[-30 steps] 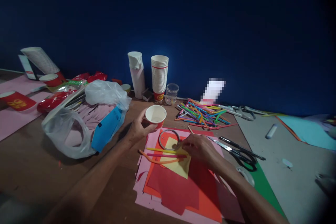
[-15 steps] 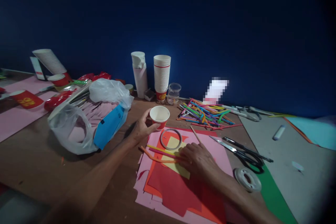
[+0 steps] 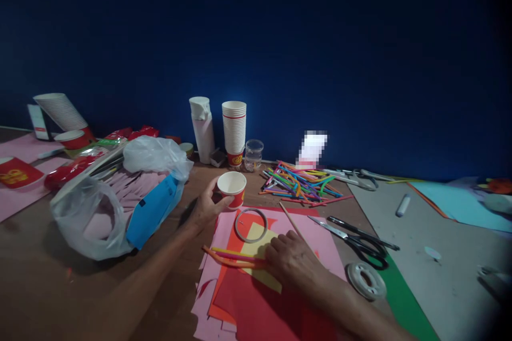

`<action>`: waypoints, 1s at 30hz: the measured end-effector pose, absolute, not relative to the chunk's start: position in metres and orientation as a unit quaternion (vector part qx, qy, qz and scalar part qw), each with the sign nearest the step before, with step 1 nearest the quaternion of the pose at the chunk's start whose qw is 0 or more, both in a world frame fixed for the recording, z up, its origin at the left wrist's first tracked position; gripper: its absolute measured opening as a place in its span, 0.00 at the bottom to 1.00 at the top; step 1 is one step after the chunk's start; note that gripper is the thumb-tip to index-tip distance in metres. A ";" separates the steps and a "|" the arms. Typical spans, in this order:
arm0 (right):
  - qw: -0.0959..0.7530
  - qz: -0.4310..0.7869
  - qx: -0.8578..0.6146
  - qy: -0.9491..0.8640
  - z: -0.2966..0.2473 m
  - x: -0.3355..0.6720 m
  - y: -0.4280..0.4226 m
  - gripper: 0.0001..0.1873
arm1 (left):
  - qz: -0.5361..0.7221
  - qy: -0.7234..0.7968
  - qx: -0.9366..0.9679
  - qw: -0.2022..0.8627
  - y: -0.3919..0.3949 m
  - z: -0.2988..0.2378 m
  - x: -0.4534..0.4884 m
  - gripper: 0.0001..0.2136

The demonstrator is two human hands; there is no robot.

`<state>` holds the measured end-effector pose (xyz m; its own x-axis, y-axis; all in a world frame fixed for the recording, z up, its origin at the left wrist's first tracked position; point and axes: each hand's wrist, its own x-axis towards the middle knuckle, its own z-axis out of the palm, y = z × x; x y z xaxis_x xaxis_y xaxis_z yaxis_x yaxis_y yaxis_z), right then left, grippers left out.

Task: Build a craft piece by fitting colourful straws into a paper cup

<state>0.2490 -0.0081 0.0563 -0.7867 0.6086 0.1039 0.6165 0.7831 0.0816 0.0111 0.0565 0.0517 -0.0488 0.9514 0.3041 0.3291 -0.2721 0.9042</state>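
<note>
My left hand (image 3: 205, 206) grips a small white paper cup with a red band (image 3: 232, 189) by its side, above the paper stack. My right hand (image 3: 292, 261) presses down on the yellow paper (image 3: 256, 242), over the ends of several bent coloured straws (image 3: 232, 257). A thin wooden stick (image 3: 291, 224) runs from under that hand towards the back. Beside the straws lies a grey ring (image 3: 250, 225). Pink paper (image 3: 312, 248) and red paper (image 3: 256, 303) lie beneath it all. The palm of my right hand hides the stick's lower part.
A plastic bag (image 3: 88, 218) holding pink and blue paper lies left of my left arm. Scissors (image 3: 360, 245) and a tape roll (image 3: 366, 281) lie right of the paper. Loose straws (image 3: 300, 184) and stacked paper cups (image 3: 234, 128) stand behind, against a dark blue wall (image 3: 256, 37).
My right hand has slid towards me across the paper, and the stick's tip has moved with it. The straws now lie further left. My left hand still grips the cup.
</note>
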 end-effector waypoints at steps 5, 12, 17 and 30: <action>0.033 -0.054 -0.319 -0.946 0.059 0.248 -0.010 0.02 | 0.505 0.519 0.618 0.307 0.058 0.046 0.013 0.28; 0.032 0.007 -0.335 -0.942 0.074 0.250 -0.010 0.11 | 0.542 0.515 0.603 0.280 0.067 0.037 0.002 0.29; 0.049 -0.001 -0.354 -0.934 0.079 0.249 0.014 0.05 | 0.558 0.522 0.576 0.289 0.069 0.031 0.000 0.29; 0.150 -0.105 -0.256 -0.949 0.085 0.241 0.053 0.13 | 0.579 0.530 0.531 0.320 0.057 0.041 0.006 0.27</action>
<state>0.2412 0.0527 0.0849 -0.8241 0.4543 0.3385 0.5172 0.8471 0.1223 0.0057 0.0575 0.0415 -0.2321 0.9329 0.2755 0.1911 -0.2339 0.9533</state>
